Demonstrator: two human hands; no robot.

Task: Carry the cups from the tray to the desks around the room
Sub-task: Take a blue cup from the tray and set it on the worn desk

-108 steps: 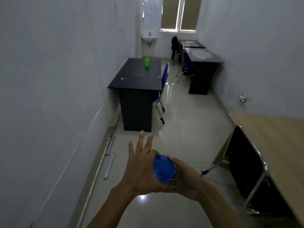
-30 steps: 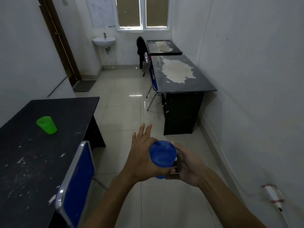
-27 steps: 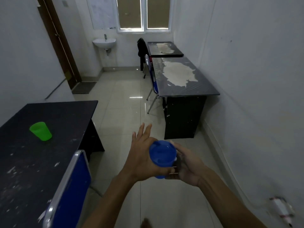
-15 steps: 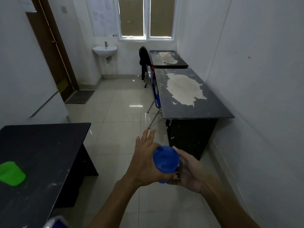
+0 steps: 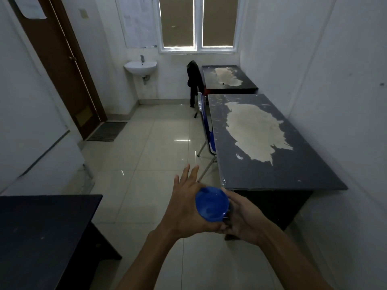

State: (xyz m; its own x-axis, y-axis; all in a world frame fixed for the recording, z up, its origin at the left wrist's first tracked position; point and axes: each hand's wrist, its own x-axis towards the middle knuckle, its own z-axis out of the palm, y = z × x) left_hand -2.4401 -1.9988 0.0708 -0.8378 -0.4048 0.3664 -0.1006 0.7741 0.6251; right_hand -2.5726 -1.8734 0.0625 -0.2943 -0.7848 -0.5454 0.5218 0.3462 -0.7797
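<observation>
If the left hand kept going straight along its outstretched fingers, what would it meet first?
Probably the blue chair tucked beside the near desk: the left hand points up-right at its legs, though depth is unclear.

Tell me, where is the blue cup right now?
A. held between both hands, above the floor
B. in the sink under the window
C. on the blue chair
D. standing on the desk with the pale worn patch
A: the blue cup sits between the left hand and right hand, over the tiled floor, short of the desk.

Two bare forearms and hands (image 5: pixel 211 214), no sleeves, no jewellery.
</observation>
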